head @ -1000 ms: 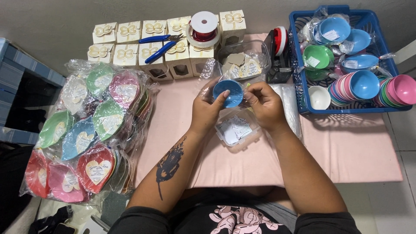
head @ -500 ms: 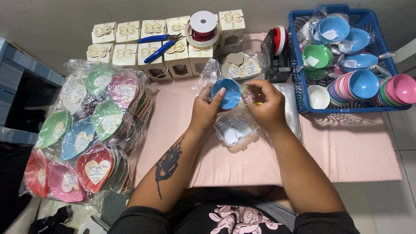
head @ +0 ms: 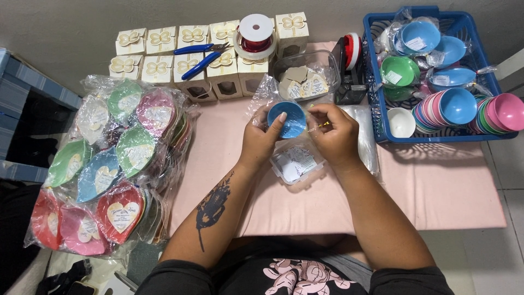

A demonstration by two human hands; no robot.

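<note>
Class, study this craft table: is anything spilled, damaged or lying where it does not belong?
Nothing is spilled or broken. The one oddity: blue-handled pliers lie across the tops of the cream gift boxes, with a ribbon spool perched there too. The left hand holds a blue bowl in clear wrap; the right hand pinches at its edge.

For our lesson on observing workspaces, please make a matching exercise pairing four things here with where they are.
Things:
1. blue bowl
2. blue pliers
3. red ribbon spool
4. pink bowls

Places:
A. in the blue basket
B. between both hands
C. lying across the cream boxes
D. standing on the boxes, right of the pliers

Pairs: 1-B, 2-C, 3-D, 4-A
</note>
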